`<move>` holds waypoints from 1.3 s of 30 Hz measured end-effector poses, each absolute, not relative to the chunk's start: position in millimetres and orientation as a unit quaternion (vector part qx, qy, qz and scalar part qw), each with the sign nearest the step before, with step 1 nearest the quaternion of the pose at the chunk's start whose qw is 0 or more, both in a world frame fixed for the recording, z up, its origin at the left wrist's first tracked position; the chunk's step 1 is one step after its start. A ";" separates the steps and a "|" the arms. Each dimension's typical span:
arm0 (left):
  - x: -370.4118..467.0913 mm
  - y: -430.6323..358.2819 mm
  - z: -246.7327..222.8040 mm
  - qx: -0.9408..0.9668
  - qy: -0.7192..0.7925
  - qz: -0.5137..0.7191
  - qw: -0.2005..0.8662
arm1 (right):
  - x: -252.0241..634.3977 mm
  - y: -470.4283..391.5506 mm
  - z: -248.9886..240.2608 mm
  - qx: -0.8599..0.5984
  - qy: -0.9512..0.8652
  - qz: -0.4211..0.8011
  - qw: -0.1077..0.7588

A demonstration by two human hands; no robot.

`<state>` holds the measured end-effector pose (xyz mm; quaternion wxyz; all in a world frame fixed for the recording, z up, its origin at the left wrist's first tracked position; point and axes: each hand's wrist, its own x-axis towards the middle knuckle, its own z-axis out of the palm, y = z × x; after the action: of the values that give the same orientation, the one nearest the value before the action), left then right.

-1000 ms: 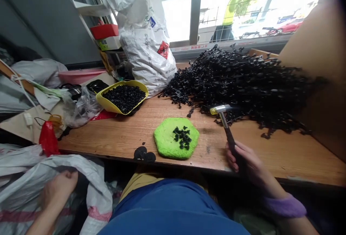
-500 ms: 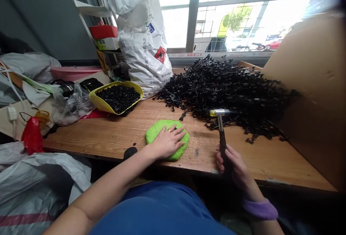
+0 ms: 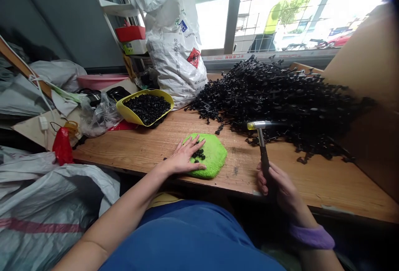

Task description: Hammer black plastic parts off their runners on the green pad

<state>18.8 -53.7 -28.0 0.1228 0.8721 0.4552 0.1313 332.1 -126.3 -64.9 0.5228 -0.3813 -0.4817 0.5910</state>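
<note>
My left hand (image 3: pixel 183 156) lies with spread fingers on the left part of a bright green fuzzy pad (image 3: pixel 215 154). Several small round black pieces (image 3: pixel 198 153) sit on the pad between its thumb and fingers. My right hand (image 3: pixel 277 181) is wrapped round the dark handle of a small hammer (image 3: pixel 261 136). The hammer stands upright over the table's front part, its metal head with a yellow face to the left. Behind it spreads a large heap of black branched plastic parts (image 3: pixel 280 96).
A yellow scoop-shaped container (image 3: pixel 126 113) full of small black pieces stands at the left on the wooden table (image 3: pixel 124 148). A tall white sack (image 3: pixel 174 55) rises behind it. Cardboard (image 3: pixel 370 96) walls the right side. A white woven bag (image 3: pixel 46 204) hangs at the lower left.
My left hand has slid leftward across the pad, uncovering black pieces that were under it. The right hand still holds the hammer in about the same pose. The view has shifted slightly.
</note>
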 end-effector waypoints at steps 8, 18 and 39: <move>3.3 -58.3 -33.2 0.752 0.457 0.393 0.268 | 332.0 -125.5 -66.1 -0.384 -0.472 0.596 0.524; 0.7 -61.5 -36.6 0.789 0.465 0.372 0.152 | 332.3 -125.4 -67.4 -0.369 -0.453 0.617 0.528; -5.5 -64.7 -41.6 0.823 0.426 0.371 0.062 | 332.4 -123.2 -67.1 -0.361 -0.442 0.627 0.531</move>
<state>-5.5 -64.7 -41.6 0.0622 0.8228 0.4262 0.3708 332.4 -123.2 -67.1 0.5309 -0.3608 -0.4418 0.6268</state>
